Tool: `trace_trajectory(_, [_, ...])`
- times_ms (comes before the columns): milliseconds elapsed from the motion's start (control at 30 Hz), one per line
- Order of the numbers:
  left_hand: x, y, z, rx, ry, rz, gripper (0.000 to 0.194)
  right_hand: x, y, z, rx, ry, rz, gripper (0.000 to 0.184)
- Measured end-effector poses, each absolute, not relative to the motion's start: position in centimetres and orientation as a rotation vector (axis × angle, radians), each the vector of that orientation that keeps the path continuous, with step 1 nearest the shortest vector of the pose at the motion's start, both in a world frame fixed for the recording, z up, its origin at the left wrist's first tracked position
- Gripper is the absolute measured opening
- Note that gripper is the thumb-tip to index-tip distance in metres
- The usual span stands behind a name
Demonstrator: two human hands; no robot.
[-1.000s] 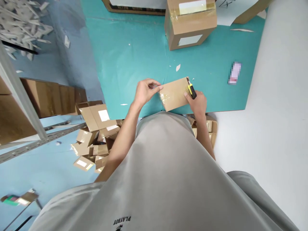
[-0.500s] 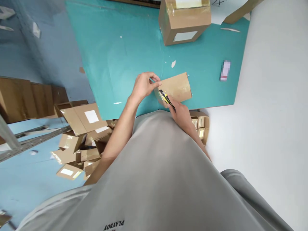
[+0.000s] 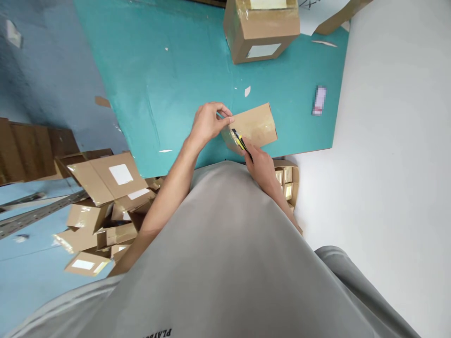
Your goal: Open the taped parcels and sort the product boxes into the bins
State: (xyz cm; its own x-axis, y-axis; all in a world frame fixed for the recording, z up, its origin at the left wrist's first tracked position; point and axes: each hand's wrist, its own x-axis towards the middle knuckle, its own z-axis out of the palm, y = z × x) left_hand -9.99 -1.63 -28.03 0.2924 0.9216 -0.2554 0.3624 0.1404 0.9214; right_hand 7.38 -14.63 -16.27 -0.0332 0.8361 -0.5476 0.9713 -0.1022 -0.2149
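The small carton [image 3: 256,124] lies on the teal surface [image 3: 183,89], close to the edge nearest the person, its long side slanting up toward two o'clock. Both hands are on or right beside it. The left hand [image 3: 208,123] is at nine o'clock from the carton, thumb and fingertips drawn together and grasping its upper left corner. The right hand [image 3: 260,164] is at six o'clock, just beside the carton's lower side, its fingers closed around a black-and-yellow utility knife [image 3: 241,141]. The knife points toward eleven o'clock, with its front end over the taped left end of the carton; whether the blade touches the tape cannot be told.

At twelve o'clock from the carton, well apart, stands a larger taped box [image 3: 262,35] with white labels. A white sheet [image 3: 319,16] with dark marks lies at one o'clock, beside that box. A pixelated item [image 3: 319,100] is at two o'clock, near the right edge of the surface, and a paper scrap [image 3: 247,91] is at eleven o'clock. Below the surface, an open carton [image 3: 295,178] of small boxes [image 3: 288,190] shows at four o'clock, and opened cartons [image 3: 105,180] are heaped at eight o'clock.
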Motion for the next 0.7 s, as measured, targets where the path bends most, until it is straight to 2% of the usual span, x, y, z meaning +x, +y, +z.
trace_trajectory(433, [-9.4, -2.7, -27.6, 1.440, 1.359, 0.631, 0.011, 4.2, -13.4, -15.3, 1.855, 1.676, -0.663, 0.067])
trace_trajectory(700, [-8.7, -4.3, -26.5, 1.474, 1.443, 0.556, 0.010, 4.9, -15.6, -13.0, 1.685, 1.580, -0.668, 0.080])
